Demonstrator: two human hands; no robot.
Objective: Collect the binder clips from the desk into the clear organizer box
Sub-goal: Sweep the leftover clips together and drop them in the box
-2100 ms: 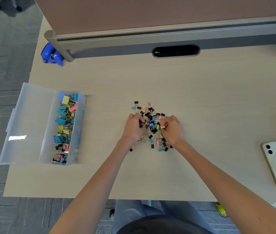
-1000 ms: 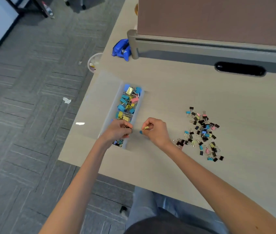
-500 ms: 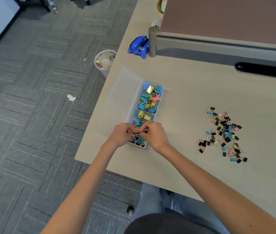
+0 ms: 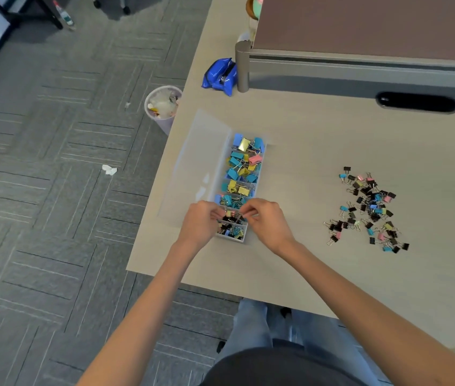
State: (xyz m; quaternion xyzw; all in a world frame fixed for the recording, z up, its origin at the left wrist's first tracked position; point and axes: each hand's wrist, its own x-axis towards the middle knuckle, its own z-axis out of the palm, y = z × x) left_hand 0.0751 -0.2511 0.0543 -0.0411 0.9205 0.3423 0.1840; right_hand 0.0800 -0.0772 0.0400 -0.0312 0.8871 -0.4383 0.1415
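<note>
The loose binder clips (image 4: 368,210) still to be gathered lie scattered on the desk (image 4: 304,268), well off to the right of your right hand (image 4: 268,222). Two seconds ago both of your hands were buried in that pile. Now they have come across together and hang over the near end of the clear organizer box (image 4: 263,168), above its last two compartments of small black and coloured clips.

Your left hand (image 4: 201,222) and your right hand face each other with fingers curled in and the tips bunched close together. The clips are too small for me to tell whether any are still pinched there or have already dropped.

Beyond your fingertips the farther compartments hold larger blue, yellow and pink clips. The open lid (image 4: 198,162) lies flat to the left of your left hand.

I judge this to be the drop-off of one handful. The pile looks little thinner, so expect many more trips.
</note>
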